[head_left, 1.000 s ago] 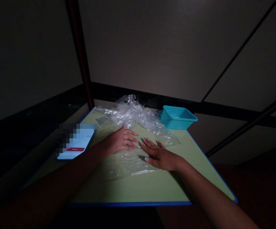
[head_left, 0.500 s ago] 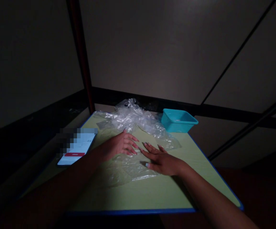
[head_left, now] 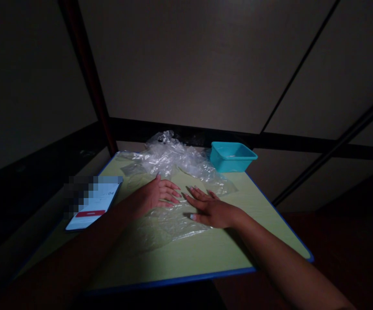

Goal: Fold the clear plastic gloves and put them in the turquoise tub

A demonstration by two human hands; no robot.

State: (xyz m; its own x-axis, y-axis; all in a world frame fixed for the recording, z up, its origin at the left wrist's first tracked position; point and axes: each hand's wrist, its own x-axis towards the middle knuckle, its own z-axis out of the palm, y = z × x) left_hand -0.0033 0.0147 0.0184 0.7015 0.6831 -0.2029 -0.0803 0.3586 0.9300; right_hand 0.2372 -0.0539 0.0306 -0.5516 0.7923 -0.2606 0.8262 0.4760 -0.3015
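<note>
Flat on the table lies a clear plastic bag [head_left: 186,224], thin and wrinkled. My left hand [head_left: 160,194] is over its left part, fingers spread and pointing right, holding nothing. From the right, my right hand [head_left: 210,209] rests on the plastic with its fingers apart, also holding nothing. A small gap separates the fingertips of the two hands. Behind them, a crumpled heap of clear plastic [head_left: 170,157] covers the far part of the table.
A turquoise basket [head_left: 233,164] stands at the table's far right corner. At the left edge lies a phone [head_left: 99,202] with a lit screen. The light green table [head_left: 221,254] has a blue rim, and walls rise behind it.
The whole view has shifted, so the table and things on it appear further left. Both hands keep nearly the same place on the plastic, fingers still spread.
</note>
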